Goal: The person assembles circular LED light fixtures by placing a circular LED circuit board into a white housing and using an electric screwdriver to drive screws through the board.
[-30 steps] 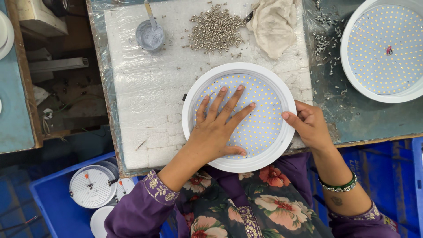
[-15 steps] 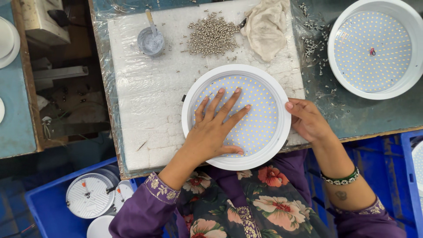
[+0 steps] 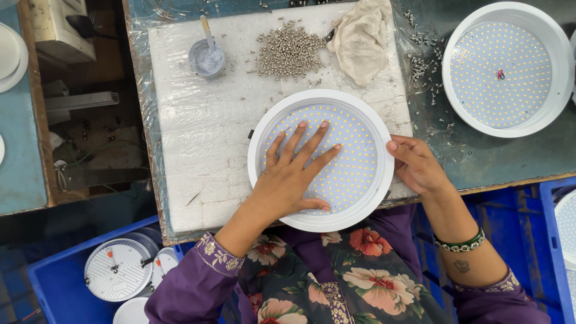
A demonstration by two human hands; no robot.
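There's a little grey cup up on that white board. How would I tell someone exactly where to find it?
Start at the white foam board on the bench. Near its far left corner, left of the pile of small screws, stands the small grey cup. It is the only container on the board, and a stick stands in its pale paste.

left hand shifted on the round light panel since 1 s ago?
No. The left hand lies flat, fingers spread, on the same part of the round light panel, which sits at the same spot on the white foam board.
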